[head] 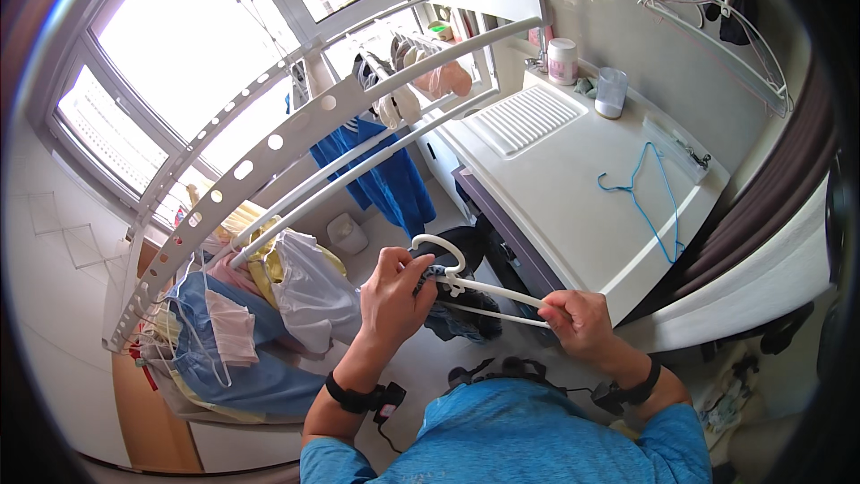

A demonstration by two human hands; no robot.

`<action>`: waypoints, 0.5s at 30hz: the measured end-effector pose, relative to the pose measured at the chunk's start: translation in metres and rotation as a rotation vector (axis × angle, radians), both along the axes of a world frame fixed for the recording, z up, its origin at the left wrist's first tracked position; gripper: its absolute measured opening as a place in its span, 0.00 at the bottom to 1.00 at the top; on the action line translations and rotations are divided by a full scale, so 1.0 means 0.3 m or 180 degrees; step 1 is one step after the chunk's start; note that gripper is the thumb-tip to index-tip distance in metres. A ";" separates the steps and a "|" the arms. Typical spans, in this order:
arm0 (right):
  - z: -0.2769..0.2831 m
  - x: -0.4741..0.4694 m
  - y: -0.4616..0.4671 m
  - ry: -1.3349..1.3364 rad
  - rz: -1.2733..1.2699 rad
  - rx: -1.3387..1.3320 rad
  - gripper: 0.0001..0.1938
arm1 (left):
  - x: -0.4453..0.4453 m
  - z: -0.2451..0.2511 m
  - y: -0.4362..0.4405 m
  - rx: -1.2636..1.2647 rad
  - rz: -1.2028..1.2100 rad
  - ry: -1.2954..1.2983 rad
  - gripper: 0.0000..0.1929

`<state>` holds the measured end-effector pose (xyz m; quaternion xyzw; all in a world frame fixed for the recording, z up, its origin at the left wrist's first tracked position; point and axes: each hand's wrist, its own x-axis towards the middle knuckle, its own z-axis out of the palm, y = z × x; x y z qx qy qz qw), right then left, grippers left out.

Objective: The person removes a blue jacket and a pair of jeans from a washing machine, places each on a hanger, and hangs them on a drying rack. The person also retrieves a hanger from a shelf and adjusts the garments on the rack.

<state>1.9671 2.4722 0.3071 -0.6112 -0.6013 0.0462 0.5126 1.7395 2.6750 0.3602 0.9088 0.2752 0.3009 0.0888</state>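
A white plastic clothes hanger [500, 290] is held between my two hands, its hook pointing up and to the left. My left hand [396, 296] pinches dark patterned fabric against the hanger's left part, just beside the hook. The dark garment [463, 316] hangs below, partly hidden by the hand and the hanger. My right hand [579, 323] is closed around the hanger's right end. To the right, a blue wire hanger [635, 195] lies on the white washboard counter [537, 195].
A drying rack's perforated arm [275, 141] and rails cross the left side. Blue trousers [383, 175] and several garments hang there, including a white one [312, 289]. A clear cup [610, 94] and white tub [563, 60] stand at the counter's back. Hangers [725, 47] hang on the wall.
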 end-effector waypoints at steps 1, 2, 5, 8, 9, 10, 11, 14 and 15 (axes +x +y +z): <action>-0.006 -0.011 0.001 0.0029 0.0042 -0.0080 0.10 | -0.005 -0.007 -0.005 0.0223 0.0033 0.0000 0.16; -0.014 -0.024 0.004 0.0004 0.0098 0.0072 0.10 | -0.008 -0.014 -0.009 0.0436 0.0021 0.0023 0.16; -0.038 -0.063 0.015 -0.0005 0.0233 0.0270 0.10 | -0.015 -0.034 0.008 0.0814 -0.0202 -0.0256 0.14; -0.035 -0.088 0.027 0.0051 0.0293 0.0231 0.10 | -0.013 -0.061 0.054 0.0431 -0.0522 -0.0461 0.09; -0.026 -0.091 0.033 0.0101 0.0306 0.0194 0.10 | -0.014 -0.069 0.069 0.0454 -0.0530 -0.0475 0.09; -0.014 -0.091 0.039 0.0161 0.0389 0.0177 0.10 | -0.013 -0.076 0.090 0.0446 -0.0557 -0.0479 0.08; 0.002 -0.090 0.048 -0.0114 0.0211 0.0074 0.10 | -0.014 -0.079 0.108 0.0441 -0.0586 -0.0486 0.08; 0.051 -0.071 0.057 -0.0938 -0.0315 0.0358 0.10 | -0.013 -0.069 0.145 0.0554 -0.0606 -0.0553 0.06; 0.062 -0.075 0.052 -0.1232 -0.0600 0.0832 0.11 | -0.015 -0.056 0.152 0.0532 -0.0622 -0.0550 0.06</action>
